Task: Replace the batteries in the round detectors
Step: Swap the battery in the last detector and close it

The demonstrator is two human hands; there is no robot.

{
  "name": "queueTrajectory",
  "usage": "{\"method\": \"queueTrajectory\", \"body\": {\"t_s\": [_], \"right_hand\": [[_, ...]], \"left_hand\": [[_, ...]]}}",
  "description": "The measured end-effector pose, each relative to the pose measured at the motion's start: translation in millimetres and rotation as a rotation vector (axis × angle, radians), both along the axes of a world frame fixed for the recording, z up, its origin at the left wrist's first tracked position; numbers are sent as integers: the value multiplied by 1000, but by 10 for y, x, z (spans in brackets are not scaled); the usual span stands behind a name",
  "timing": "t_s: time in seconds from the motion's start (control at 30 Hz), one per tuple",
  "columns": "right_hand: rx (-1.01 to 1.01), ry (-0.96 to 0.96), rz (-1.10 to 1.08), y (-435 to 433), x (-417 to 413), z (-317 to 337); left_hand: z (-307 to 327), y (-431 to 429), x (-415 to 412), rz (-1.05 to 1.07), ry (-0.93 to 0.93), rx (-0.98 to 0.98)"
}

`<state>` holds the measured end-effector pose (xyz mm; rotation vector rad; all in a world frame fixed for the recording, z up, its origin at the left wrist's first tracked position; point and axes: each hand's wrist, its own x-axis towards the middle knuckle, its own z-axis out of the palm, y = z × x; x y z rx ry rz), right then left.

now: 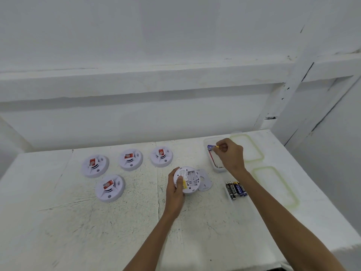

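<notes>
My left hand (175, 189) grips a round white detector (188, 179) turned back side up, its battery bay open and empty. Its loose white back plate (205, 180) lies just right of it. My right hand (230, 153) pinches a blue battery (212, 147) above a clear plastic container (210, 153) at the back right. Several used batteries (235, 189) lie in a row on the table right of the detector. Several other round white detectors with red labels, such as one at the front left (109, 188), lie face up on the left.
The white, scuffed table (117, 231) meets a white wall at the back. Two clear lids with green rims (247, 147) (273, 185) lie flat along the right side. The table's right edge runs diagonally past them.
</notes>
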<state>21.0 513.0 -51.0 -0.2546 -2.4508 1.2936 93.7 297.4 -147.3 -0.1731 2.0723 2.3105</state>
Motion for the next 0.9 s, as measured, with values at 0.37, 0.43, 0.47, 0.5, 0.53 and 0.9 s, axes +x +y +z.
{"method": "queueTrajectory", "body": {"t_s": [0.37,0.43,0.47,0.5,0.53,0.9], "right_hand": [[-119,-79,177,-511,554,-131],[-54,-99,213,-574,603,-198],[-10,-106,228,-599,618,-216],[41,-109,243,-624,629,-230],[91,-106,258,-645,637,-238],[643,37,349,-833,584,-478]], "left_hand": [[26,8,19,11,16,-21],[19,11,16,18,25,-21],[22,15,15,19,29,-19],[19,15,16,20,31,-20],[16,15,19,21,33,-23],[-20,20,17,83,19,-27]]}}
